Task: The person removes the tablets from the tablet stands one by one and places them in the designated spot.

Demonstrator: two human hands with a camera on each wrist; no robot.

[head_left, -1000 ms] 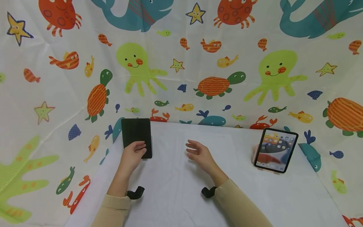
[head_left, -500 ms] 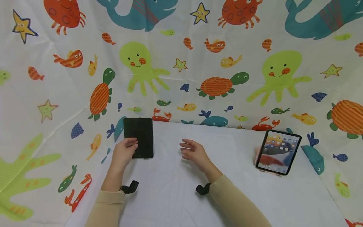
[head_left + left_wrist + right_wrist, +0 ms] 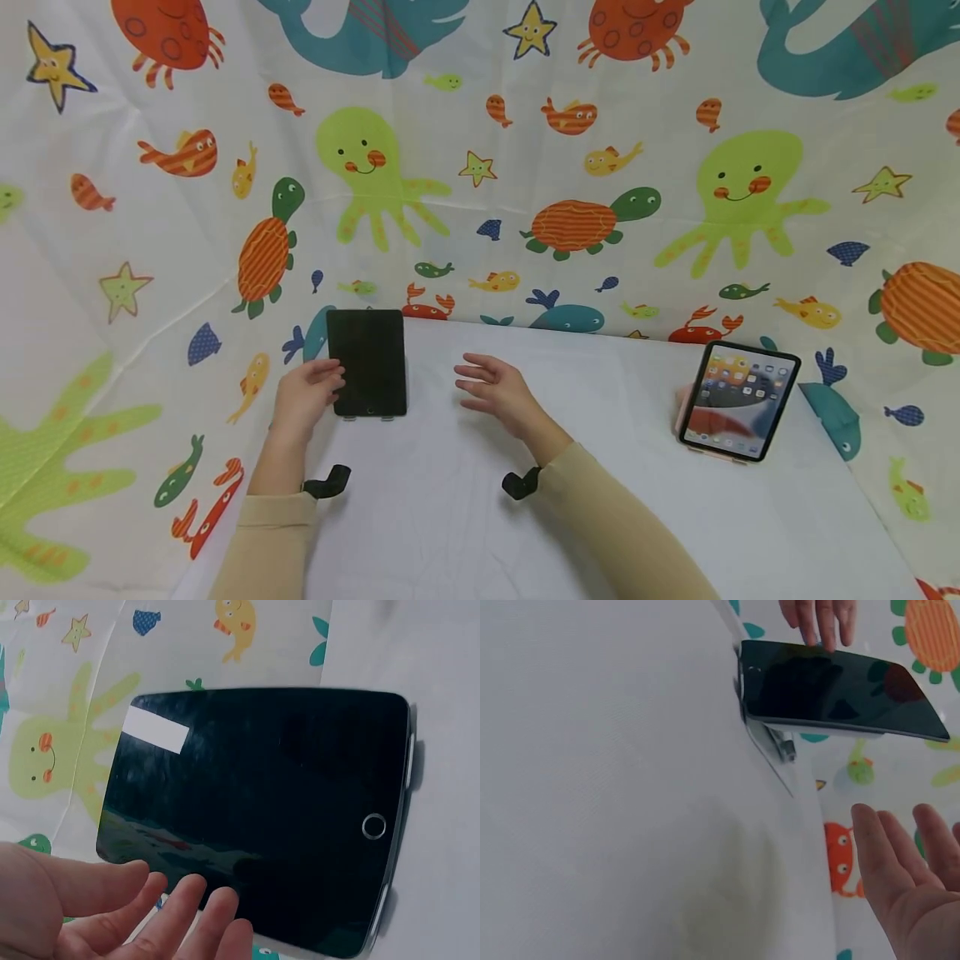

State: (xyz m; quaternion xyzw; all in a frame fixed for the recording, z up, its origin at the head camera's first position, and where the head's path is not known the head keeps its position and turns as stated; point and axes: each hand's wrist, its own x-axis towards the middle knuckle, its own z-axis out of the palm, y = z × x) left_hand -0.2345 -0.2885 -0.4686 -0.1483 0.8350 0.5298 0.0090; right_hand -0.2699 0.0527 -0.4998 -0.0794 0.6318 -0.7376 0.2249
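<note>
Nearest us lie two beige fabric sleeves [image 3: 262, 542], each ending at a wrist with a curved black mount [image 3: 330, 482]; beneath them spreads a smooth white cloth-covered table [image 3: 450, 533]; beyond the cuffs we see the left hand [image 3: 302, 398], its fingers loosely bent and a little parted, holding nothing, at the left edge of the black tablet, though we cannot tell whether the fingertips touch it; the right hand [image 3: 501, 393] hovers over the cloth, its fingers spread wide and gently curved, gripping nothing, well apart from that tablet's right side; off to our right a lit tablet with a black frame and rows of app icons [image 3: 738, 400] leans back on a pale pink stand [image 3: 682, 400]; at the far left of the table is the black rectangular tablet with a dark glossy screen [image 3: 367, 362], propped up and tilted, its round silver-ringed button [image 3: 373, 826] at the lower end; behind everything hangs a white fabric backdrop [image 3: 442, 242] printed with octopuses, turtles, crabs, whales and fish.
</note>
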